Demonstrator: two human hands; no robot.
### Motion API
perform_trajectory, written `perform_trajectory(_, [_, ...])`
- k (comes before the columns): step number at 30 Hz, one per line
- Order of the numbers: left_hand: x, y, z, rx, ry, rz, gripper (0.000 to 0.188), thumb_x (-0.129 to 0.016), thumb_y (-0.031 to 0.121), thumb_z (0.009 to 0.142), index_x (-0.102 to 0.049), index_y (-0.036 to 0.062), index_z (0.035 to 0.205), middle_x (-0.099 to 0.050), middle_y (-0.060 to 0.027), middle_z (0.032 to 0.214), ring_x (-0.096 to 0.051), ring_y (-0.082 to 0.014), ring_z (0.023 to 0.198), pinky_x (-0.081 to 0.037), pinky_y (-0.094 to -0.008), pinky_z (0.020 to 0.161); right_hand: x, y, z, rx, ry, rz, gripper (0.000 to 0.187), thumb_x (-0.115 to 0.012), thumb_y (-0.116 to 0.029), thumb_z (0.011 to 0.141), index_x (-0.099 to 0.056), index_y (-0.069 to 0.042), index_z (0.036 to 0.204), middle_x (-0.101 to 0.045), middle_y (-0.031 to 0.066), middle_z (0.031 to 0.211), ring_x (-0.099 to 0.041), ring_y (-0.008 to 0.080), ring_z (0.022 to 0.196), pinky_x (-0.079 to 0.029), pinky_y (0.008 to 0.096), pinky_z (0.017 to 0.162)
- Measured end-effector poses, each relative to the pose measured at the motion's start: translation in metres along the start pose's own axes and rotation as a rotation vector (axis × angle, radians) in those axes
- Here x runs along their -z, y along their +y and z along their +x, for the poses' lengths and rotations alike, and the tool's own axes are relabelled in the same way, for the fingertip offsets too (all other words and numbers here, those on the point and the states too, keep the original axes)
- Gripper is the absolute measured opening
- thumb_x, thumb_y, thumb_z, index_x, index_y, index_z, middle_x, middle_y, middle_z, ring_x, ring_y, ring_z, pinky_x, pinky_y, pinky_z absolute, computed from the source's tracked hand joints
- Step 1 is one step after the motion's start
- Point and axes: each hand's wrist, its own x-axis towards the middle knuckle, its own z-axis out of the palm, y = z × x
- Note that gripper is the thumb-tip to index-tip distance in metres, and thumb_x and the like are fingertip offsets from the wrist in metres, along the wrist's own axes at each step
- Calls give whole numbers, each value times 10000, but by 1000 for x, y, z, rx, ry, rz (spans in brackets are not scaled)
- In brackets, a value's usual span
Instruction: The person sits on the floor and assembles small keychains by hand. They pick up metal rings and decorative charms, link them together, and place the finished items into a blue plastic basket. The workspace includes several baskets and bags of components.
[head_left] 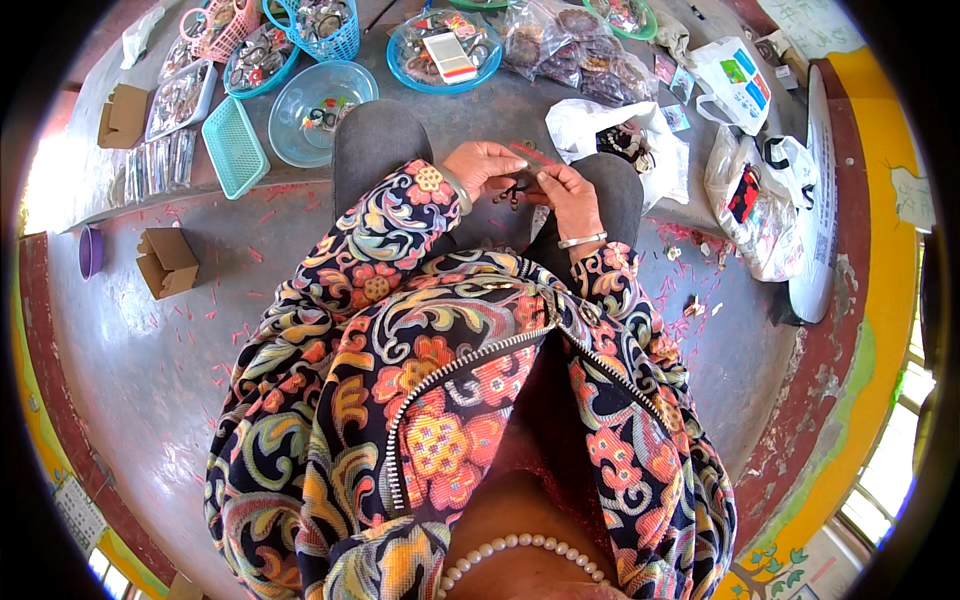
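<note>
At upper centre, the left hand (480, 167) and right hand (572, 200) are pinching a dark beaded string (515, 197), each grip nearly closed; it is probably handling light and limp, its ends offering surest hold.

A smooth grey floor (130, 390), strewn with thin red scraps (254, 254), meets a grey table (95, 180) whose edge bends across the upper view. The wall (882, 140) at right is yellow over chipped dark red — light green between — and white light fills the windows (880, 500).
</note>
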Motion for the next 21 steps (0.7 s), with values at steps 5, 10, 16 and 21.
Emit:
perform_trajectory(5, [-1,-3,0,-54,23,-88,158,-577,78,811,-593,-32,924,-618,-101,896,-599,-135,782,-510,-219,706,-1,0,0,-12,41,61,124,-507,-90,858,-547,28,863,-585,63,771,-600,150,665,-511,255,630])
perform_trajectory(10, [-6,2,-4,-48,23,-127,181,-554,82,828,-571,-44,956,-608,-127,929,-602,-181,829,-515,-258,742,0,4,2,6,32,94,122,-492,-80,861,-544,31,856,-585,73,764,-603,158,660,-516,260,629])
perform_trajectory(16, [-5,3,-4,-70,-24,-128,181,-498,90,860,-556,-55,951,-590,-155,952,-595,-215,860,-510,-300,782,3,5,5,3,53,87,125,-485,-73,860,-541,38,852,-587,78,760,-605,158,657,-516,260,625])
perform_trajectory(21, [-5,0,-3,-109,13,-138,198,-465,93,875,-548,-67,958,-577,-156,966,-591,-212,866,-502,-318,808,-4,-1,4,122,189,-173,94,-515,-67,837,-553,13,866,-579,51,775,-568,122,646,-502,249,602])
